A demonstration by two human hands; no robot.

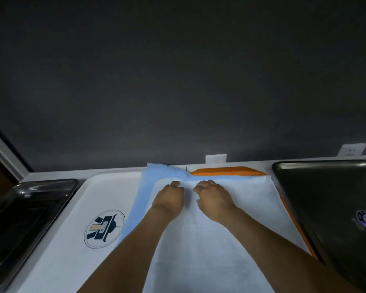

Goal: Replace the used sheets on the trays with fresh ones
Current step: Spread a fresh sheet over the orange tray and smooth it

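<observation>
Sheet position: we see the sheet spread over the orange tray, whose rim shows only along the far and right edges.
Sheet faces: white side up. The blue backing is turned over along the left edge and bunched at the far left corner.
Long axis: it runs from our body straight away toward the wall, with the short edges near and far.
Left hand: the left hand lies palm down near the far edge, fingers curled into the sheet and apparently gripping it.
Right hand: the right hand sits just beside it, fingers curled the same way, and the paper puckers between the two.
Handling: we judge the sheet to be light, thin and floppy. It will crease or tear if tugged from one point and may slide on the smooth tray.
Where to hold: we would take it at the far edge or corners, with both hands spaced apart, so that it moves flat.
Neighbours: a white tray with a round logo lies to the left and a black tray beyond it. A dark metal tray is on the right.
</observation>
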